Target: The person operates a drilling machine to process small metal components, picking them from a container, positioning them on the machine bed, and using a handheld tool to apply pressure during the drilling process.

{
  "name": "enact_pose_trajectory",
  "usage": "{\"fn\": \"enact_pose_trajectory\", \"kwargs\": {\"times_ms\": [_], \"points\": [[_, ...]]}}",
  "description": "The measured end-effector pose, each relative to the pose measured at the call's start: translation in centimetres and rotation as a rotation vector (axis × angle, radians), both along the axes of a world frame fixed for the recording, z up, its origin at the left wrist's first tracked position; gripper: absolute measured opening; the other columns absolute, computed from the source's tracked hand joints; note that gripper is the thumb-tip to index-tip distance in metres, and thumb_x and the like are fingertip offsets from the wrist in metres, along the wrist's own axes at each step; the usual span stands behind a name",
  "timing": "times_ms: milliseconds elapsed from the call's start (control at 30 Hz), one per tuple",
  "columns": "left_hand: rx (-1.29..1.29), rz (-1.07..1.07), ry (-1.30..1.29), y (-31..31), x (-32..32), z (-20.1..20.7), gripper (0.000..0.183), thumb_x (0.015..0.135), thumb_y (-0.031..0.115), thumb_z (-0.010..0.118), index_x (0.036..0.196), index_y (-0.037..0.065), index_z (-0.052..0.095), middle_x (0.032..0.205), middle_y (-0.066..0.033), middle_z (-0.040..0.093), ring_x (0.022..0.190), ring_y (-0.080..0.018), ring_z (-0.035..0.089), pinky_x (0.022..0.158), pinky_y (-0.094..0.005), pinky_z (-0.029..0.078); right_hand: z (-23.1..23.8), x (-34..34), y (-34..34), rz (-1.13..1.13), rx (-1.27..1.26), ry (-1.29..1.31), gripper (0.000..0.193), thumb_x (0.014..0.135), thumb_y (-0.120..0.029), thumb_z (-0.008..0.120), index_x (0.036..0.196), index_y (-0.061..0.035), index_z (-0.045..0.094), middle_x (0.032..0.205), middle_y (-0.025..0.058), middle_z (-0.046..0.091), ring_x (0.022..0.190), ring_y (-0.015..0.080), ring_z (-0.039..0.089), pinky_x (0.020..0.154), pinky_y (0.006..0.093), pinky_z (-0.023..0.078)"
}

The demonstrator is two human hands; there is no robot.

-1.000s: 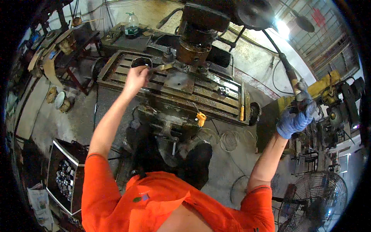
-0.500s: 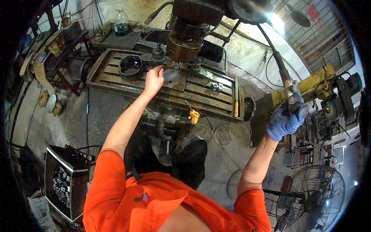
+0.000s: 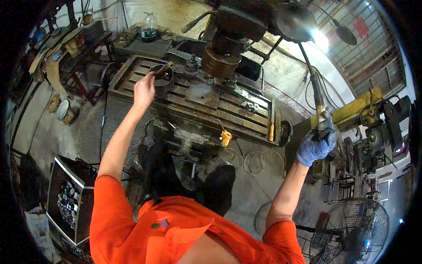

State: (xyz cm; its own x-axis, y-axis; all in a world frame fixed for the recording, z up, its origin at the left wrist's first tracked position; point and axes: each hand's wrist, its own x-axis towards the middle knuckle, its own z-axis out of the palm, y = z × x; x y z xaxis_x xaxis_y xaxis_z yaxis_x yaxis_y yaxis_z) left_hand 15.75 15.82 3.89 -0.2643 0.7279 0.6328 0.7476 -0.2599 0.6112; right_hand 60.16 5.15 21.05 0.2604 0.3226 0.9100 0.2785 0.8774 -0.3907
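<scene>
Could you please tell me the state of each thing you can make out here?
Left hand: bare, closed on the brush
Brush: held across the pot's opening, contact unclear
Pot: open-topped, standing on the slotted table
Right hand: gloved, closed around the lever
Lever: slanted, gripped at its lower end
Bottle: upright
Lamp: lit
Box: open, holding metal pieces
Fan: spinning or stopped, cannot tell

No wording is legible. At eleven o'clock, a clear plastic bottle [image 3: 150, 21] bears a green label [image 3: 148, 34], its print too small; at two, red character-like strokes [image 3: 361, 27] show against the barred metal window [image 3: 347, 59]; at seven, an orange fabric shirt [image 3: 115, 220] carries a tiny green-and-purple emblem [image 3: 164, 224] with blurred lettering.
</scene>
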Motion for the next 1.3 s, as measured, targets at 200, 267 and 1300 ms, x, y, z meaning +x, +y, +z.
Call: {"fn": "enact_pose_trajectory", "kwargs": {"times_ms": [200, 267, 1300], "points": [[-0.115, 0.061, 0.352, -0.6, -0.9, -1.5, 0.026, 0.081, 0.012, 0.052, 0.105, 0.005, 0.056, 0.081, -0.0195, 0.057, 0.069, -0.0359, 0.057, 0.064, -0.0431, 0.045, -1.1, 0.1, -0.3, -0.074, -0.077, 0.038, 0.037, 0.087, -0.030, 0.038, 0.070, 0.0002, 0.050, 0.097, 0.0186, 0.058, 0.107, 0.0320, 0.048, 0.100, 0.0463, 0.024], [-0.168, 0.043, 0.396, -1.2, -0.6, -1.6, 0.032, 0.079, 0.016, 0.054, 0.110, 0.008, 0.054, 0.082, -0.0184, 0.057, 0.070, -0.0350, 0.057, 0.064, -0.0436, 0.045, -1.3, -0.3, -0.6, -0.101, -0.117, 0.056, 0.037, 0.087, -0.030, 0.038, 0.070, 0.0004, 0.051, 0.097, 0.0184, 0.058, 0.105, 0.0313, 0.048, 0.100, 0.0461, 0.025], [-1.198, 0.728, 0.065, -43.1, -29.9, -6.3, 0.039, 0.063, 0.027, 0.070, 0.093, 0.004, 0.060, 0.092, -0.0176, 0.062, 0.087, -0.0297, 0.060, 0.074, -0.0386, 0.048, 2.1, 12.1, 3.2, -1.279, 0.138, -0.744, 0.021, 0.083, -0.024, 0.054, 0.079, -0.0040, 0.058, 0.078, 0.0077, 0.058, 0.069, 0.0189, 0.054, 0.060, 0.0297, 0.044]]}}
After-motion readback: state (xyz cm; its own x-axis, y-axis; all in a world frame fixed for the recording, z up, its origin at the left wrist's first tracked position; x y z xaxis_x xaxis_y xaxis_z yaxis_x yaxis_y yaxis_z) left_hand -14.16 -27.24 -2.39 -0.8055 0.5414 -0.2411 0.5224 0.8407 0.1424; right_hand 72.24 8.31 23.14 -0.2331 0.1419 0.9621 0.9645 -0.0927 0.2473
